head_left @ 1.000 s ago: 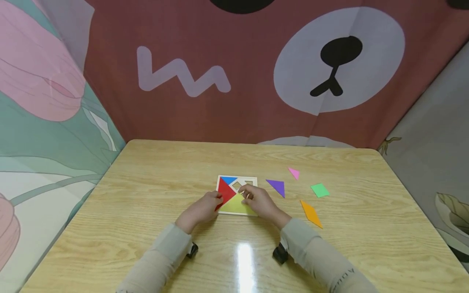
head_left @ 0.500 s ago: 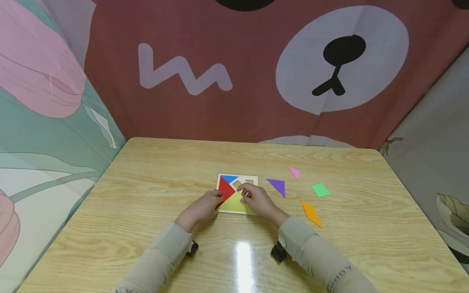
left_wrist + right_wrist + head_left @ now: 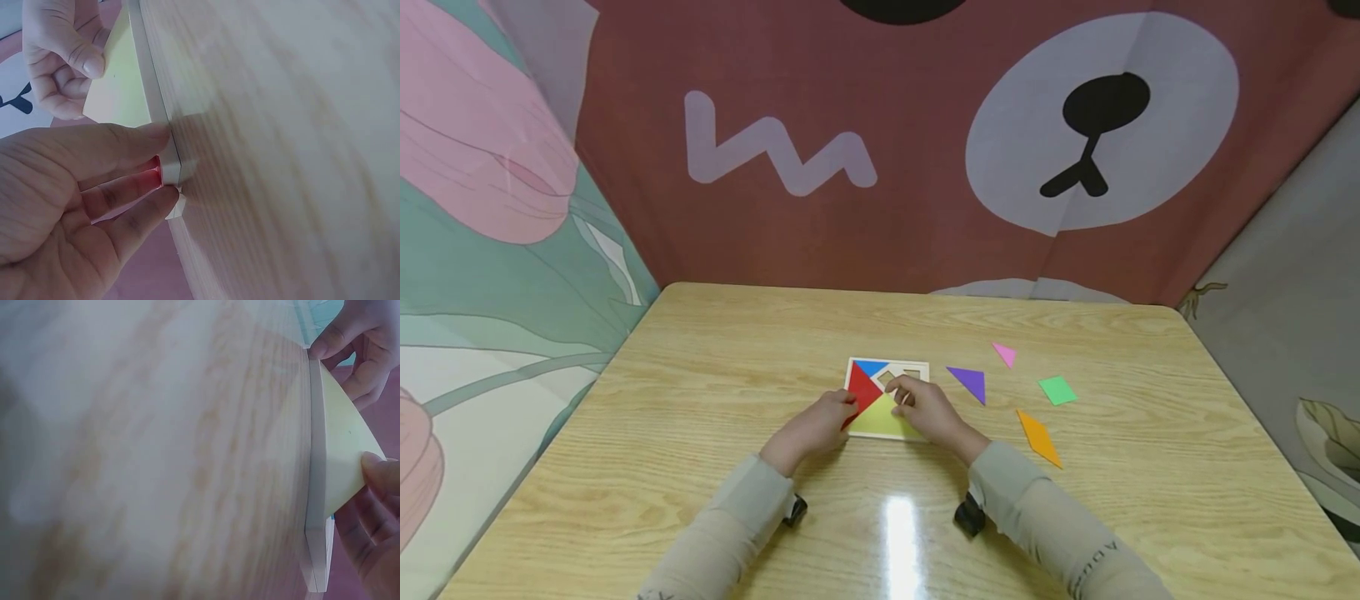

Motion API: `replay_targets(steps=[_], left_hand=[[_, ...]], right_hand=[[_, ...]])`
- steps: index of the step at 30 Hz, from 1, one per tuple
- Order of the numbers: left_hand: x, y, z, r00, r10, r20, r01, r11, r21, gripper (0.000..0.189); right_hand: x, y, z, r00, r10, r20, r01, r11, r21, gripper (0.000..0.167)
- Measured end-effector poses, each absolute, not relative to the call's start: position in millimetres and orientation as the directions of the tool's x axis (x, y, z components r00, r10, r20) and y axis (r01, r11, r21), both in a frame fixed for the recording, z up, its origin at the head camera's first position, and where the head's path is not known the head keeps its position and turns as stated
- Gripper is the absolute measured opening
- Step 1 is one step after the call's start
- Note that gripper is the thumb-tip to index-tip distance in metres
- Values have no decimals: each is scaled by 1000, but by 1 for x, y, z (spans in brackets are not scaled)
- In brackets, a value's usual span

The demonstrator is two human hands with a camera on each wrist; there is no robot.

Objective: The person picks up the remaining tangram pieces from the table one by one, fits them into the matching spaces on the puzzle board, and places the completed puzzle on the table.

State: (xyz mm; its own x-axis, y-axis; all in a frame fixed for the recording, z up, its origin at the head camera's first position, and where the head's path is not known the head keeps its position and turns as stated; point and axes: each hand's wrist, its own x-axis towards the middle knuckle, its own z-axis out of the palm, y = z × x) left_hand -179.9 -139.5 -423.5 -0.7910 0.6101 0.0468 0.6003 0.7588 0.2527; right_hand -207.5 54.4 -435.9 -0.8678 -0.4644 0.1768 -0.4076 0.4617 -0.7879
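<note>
A white-framed tangram board lies on the table, with a large red triangle, a blue triangle and a large yellow triangle in it. Cut-out recesses show at its far right. My left hand grips the near-left corner; in the left wrist view its thumb lies on the frame edge and a finger reaches over the red piece. My right hand is curled over the board's right side. In the right wrist view its thumb touches the yellow triangle near its tip, other fingers beyond the edge.
Loose pieces lie right of the board: a purple triangle, a pink triangle, a green square and an orange parallelogram. The wooden table ends at a printed curtain behind.
Both hands keep their places on the board and the pieces lie as before. Only the head view has shifted slightly.
</note>
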Motion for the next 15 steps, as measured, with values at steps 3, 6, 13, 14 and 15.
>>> replay_targets(steps=[3, 6, 13, 14, 15], left_hand=[[-180, -140, -423, -800, 599, 30, 584, 768, 261, 26], [-180, -139, -423, -813, 583, 8, 562, 780, 276, 28], [-181, -137, -423, -839, 543, -35, 509, 805, 304, 33], [-181, -137, -423, -840, 541, -36, 507, 807, 304, 33], [-181, -136, -423, -841, 539, -40, 504, 810, 301, 34]], right_hand=[[-208, 54, -436, -872, -462, 164, -396, 466, -791, 25], [-209, 53, -437, -877, -458, 142, -376, 472, -797, 26], [-210, 53, -437, -882, -457, 113, -354, 486, -799, 26], [-210, 53, -437, -880, -462, 115, -359, 485, -797, 26], [-210, 53, -437, -878, -466, 113, -361, 487, -795, 27]])
